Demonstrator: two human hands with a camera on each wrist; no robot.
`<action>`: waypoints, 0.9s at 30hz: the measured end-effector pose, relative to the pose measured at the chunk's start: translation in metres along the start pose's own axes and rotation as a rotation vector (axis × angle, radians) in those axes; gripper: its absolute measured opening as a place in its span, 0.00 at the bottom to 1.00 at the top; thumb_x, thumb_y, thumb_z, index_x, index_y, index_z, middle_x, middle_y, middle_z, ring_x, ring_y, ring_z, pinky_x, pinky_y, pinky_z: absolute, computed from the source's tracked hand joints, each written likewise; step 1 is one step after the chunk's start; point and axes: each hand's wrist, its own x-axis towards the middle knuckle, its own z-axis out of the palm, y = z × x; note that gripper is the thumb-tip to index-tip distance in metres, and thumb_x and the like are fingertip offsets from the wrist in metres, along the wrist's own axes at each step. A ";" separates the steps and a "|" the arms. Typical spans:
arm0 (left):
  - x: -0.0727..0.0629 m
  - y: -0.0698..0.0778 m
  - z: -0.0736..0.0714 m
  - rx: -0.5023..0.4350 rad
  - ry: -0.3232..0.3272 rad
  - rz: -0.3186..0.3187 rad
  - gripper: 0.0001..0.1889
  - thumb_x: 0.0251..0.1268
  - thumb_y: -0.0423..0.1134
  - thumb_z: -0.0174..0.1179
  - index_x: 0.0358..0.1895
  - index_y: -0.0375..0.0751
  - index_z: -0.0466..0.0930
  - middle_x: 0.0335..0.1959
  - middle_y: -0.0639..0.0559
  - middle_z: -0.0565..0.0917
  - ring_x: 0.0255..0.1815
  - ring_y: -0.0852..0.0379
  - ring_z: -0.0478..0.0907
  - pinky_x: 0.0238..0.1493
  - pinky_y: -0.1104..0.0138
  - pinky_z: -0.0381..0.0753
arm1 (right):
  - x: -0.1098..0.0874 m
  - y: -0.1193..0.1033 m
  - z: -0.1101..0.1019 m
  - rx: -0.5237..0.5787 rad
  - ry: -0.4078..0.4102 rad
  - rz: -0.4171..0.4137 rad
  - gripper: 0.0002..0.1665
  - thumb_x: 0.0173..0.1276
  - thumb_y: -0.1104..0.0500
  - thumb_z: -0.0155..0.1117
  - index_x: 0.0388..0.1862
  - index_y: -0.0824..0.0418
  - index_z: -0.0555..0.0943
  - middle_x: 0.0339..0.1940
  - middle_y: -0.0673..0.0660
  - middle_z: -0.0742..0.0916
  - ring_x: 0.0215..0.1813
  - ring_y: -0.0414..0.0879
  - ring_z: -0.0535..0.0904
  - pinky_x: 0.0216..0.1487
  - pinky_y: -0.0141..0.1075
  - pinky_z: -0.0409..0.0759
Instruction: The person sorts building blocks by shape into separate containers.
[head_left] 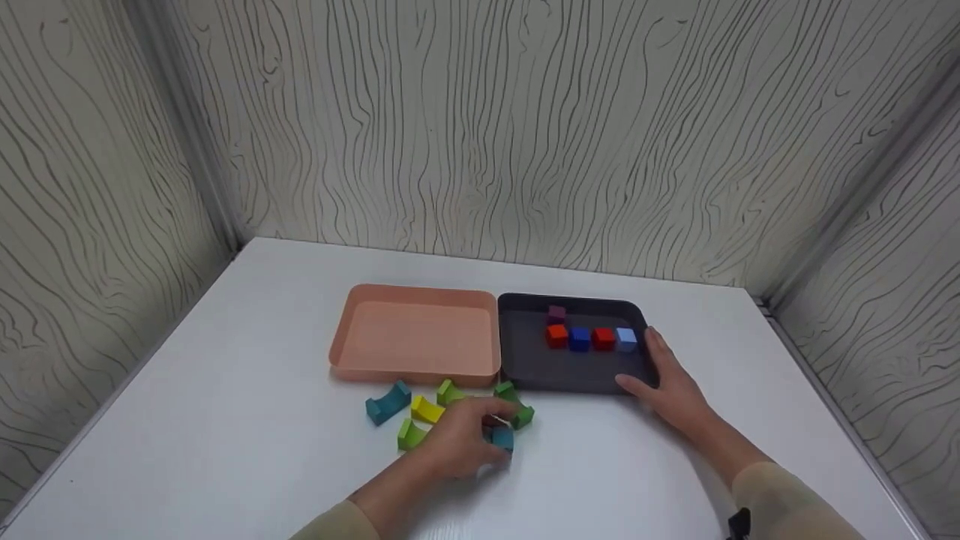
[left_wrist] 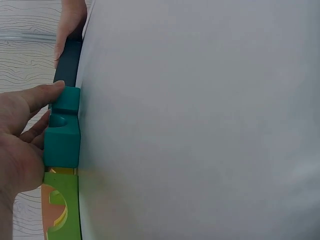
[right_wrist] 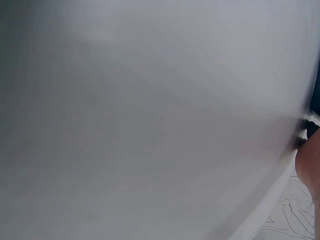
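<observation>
In the head view my left hand [head_left: 457, 442] pinches a teal arch-shaped block [head_left: 502, 439] between thumb and fingers, low over the table. The left wrist view has this teal block [left_wrist: 62, 142] side-on, with the thumb at its upper end. Around that hand lie a yellow arch block [head_left: 427, 409], light green arch blocks [head_left: 410, 435], a darker green one [head_left: 523, 412] and another teal one [head_left: 388, 405]. My right hand [head_left: 671, 382] rests at the near right corner of a dark tray [head_left: 577, 381], fingers straight along its side, thumb across the front rim.
Inside the dark tray, red cubes [head_left: 603, 339], a blue cube [head_left: 579, 340] and a light blue cube [head_left: 626, 340] form a row, with a purple cube [head_left: 556, 314] behind. A pink tray [head_left: 420, 337] stands against it on the left. Wood-grain panels [head_left: 480, 135] enclose the white table [head_left: 225, 420].
</observation>
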 end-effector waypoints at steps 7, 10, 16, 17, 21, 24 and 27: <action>0.000 0.000 0.002 0.033 0.000 0.001 0.28 0.55 0.27 0.80 0.59 0.52 0.88 0.47 0.65 0.86 0.51 0.59 0.80 0.67 0.52 0.80 | -0.001 -0.002 -0.001 -0.002 -0.008 0.002 0.66 0.73 0.31 0.65 0.90 0.59 0.40 0.89 0.67 0.47 0.87 0.69 0.42 0.81 0.68 0.47; 0.000 -0.001 0.003 0.029 0.004 0.007 0.28 0.55 0.27 0.80 0.59 0.51 0.88 0.47 0.65 0.86 0.51 0.59 0.80 0.67 0.52 0.80 | -0.001 -0.003 -0.001 0.003 -0.009 0.003 0.66 0.73 0.31 0.65 0.90 0.59 0.40 0.89 0.67 0.47 0.87 0.69 0.42 0.81 0.68 0.47; -0.001 0.000 0.004 0.012 0.009 0.007 0.27 0.55 0.27 0.80 0.59 0.50 0.88 0.47 0.64 0.87 0.50 0.59 0.80 0.67 0.52 0.80 | -0.001 -0.002 0.000 0.002 -0.008 0.003 0.65 0.74 0.32 0.65 0.90 0.58 0.40 0.89 0.66 0.47 0.87 0.70 0.42 0.81 0.69 0.47; -0.001 0.000 0.004 0.008 0.010 0.009 0.27 0.55 0.28 0.80 0.58 0.50 0.88 0.47 0.64 0.87 0.50 0.59 0.80 0.67 0.52 0.81 | 0.000 -0.001 0.000 -0.002 -0.006 0.004 0.65 0.74 0.32 0.65 0.90 0.58 0.40 0.89 0.66 0.47 0.87 0.70 0.42 0.81 0.69 0.47; 0.000 0.000 0.003 -0.002 0.009 0.014 0.25 0.55 0.29 0.80 0.58 0.50 0.88 0.47 0.62 0.87 0.50 0.58 0.80 0.66 0.52 0.81 | 0.001 0.003 0.002 -0.007 -0.003 0.008 0.65 0.74 0.31 0.65 0.90 0.58 0.40 0.89 0.67 0.47 0.86 0.70 0.43 0.80 0.69 0.48; 0.001 0.000 0.002 -0.011 0.006 0.009 0.25 0.56 0.29 0.80 0.57 0.51 0.88 0.46 0.62 0.87 0.49 0.58 0.80 0.65 0.53 0.82 | 0.002 0.003 0.002 -0.006 -0.001 0.008 0.65 0.74 0.31 0.65 0.90 0.58 0.40 0.89 0.66 0.47 0.86 0.70 0.43 0.81 0.68 0.48; 0.001 0.000 0.002 -0.031 0.001 -0.003 0.25 0.56 0.29 0.80 0.57 0.51 0.89 0.46 0.62 0.88 0.49 0.58 0.80 0.65 0.53 0.82 | 0.002 0.003 0.001 -0.009 -0.002 0.007 0.65 0.74 0.32 0.65 0.90 0.58 0.40 0.89 0.67 0.47 0.87 0.70 0.42 0.81 0.68 0.47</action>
